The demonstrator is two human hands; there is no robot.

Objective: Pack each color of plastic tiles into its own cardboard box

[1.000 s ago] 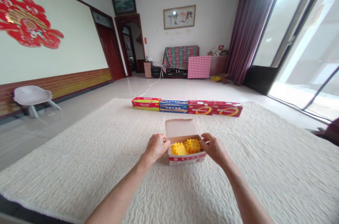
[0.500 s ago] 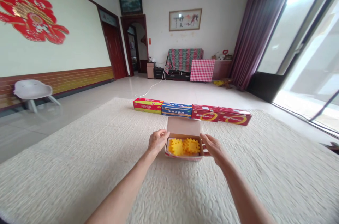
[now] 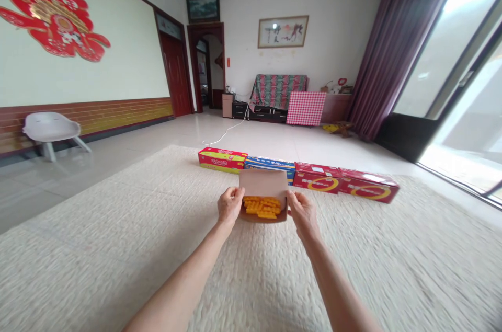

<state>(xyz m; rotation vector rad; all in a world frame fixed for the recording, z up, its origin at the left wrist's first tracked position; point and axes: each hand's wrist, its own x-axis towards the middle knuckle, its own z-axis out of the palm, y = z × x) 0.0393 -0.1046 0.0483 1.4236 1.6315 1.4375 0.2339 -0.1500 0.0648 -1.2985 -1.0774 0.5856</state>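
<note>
Between my two hands is a small cardboard box (image 3: 263, 220), its brown lid flap (image 3: 262, 184) standing up at the back. Yellow plastic pieces with notched edges (image 3: 261, 206) lie inside, bunched together. My left hand (image 3: 230, 204) grips the left side of the box, fingers closed at the corner by the flap. At the opposite corner, my right hand (image 3: 301, 210) pinches the right side. The box looks tilted; whether its base touches the mat is hidden.
Beyond the box a row of cartons stands on the cream quilted mat (image 3: 157, 248): a red and yellow-green carton (image 3: 221, 160), a blue carton (image 3: 290, 175), and two red cartons (image 3: 317, 178). A white chair (image 3: 52, 130) is at the left wall.
Both hands have shifted slightly left and up with the box, which has changed its tilt. The yellow pieces have slid and now show edge-on in a bunch. The camera view has turned a little.
</note>
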